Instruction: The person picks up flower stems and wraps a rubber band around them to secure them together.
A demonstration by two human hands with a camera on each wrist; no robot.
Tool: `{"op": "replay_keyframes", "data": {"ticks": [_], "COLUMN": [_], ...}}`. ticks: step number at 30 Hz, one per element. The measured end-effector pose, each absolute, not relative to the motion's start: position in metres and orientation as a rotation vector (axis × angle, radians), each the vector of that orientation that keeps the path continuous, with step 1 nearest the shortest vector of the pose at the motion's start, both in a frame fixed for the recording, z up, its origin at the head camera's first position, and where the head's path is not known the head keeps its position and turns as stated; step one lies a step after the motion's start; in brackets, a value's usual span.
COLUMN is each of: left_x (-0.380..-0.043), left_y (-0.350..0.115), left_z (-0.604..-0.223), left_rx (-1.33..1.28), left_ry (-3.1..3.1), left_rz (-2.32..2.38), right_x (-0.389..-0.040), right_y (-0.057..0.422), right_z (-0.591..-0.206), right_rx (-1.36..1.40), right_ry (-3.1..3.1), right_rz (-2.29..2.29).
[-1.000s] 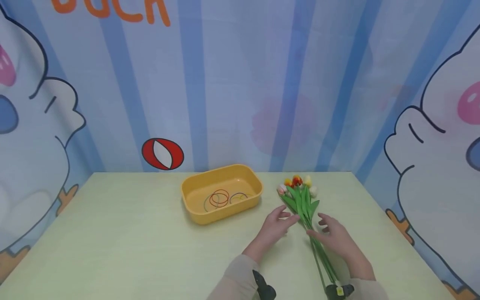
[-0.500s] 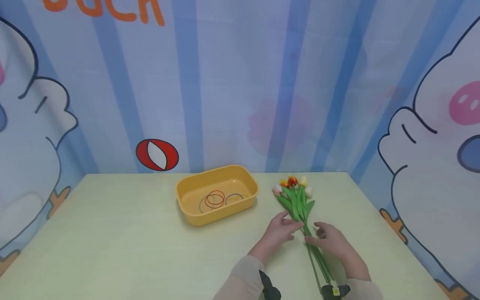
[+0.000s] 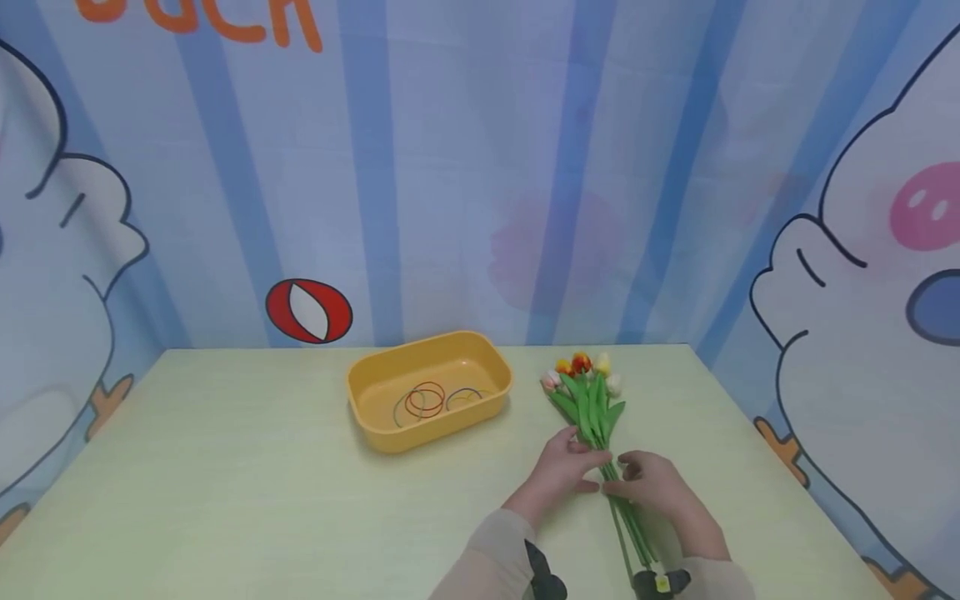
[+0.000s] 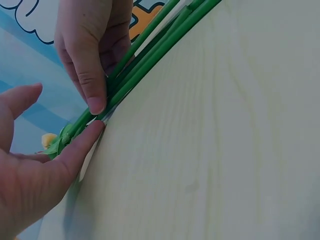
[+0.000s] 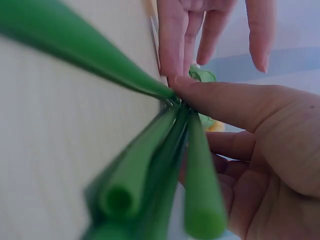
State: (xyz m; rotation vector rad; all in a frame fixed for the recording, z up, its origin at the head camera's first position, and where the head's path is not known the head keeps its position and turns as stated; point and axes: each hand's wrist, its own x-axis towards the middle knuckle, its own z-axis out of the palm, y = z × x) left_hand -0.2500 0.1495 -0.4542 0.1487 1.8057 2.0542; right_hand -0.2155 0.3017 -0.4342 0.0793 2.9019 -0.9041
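Thumb and fingers of the right hand were clamped on the green stems of the tulip bouquet; fingers of the left hand were spread apart — one tip at the stems. The bouquet lay on the pale table, flower heads toward the striped backdrop — left of it stood the yellow tray.

Green stems: partly covered by the right hand; cut ends blurred in right wrist view. Left hand: cropped by left wrist view's left edge. Orange lettering: top out of frame. Coloured rings: too fine to count.
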Motion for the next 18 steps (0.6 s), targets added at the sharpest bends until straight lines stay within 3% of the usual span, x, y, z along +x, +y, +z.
{"op": "replay_keyframes", "data": {"ticks": [18], "left_x": [-0.2471], "left_y": [0.1603], "left_z": [-0.4539], "left_rx": [0.107], "left_ry": [1.752], "left_rz": [2.104], "right_x": [-0.2151], "right_y": [0.2925], "right_z": [-0.435], "right_rx": [0.071], "right_ry": [2.897], "right_rz": [-0.995]}}
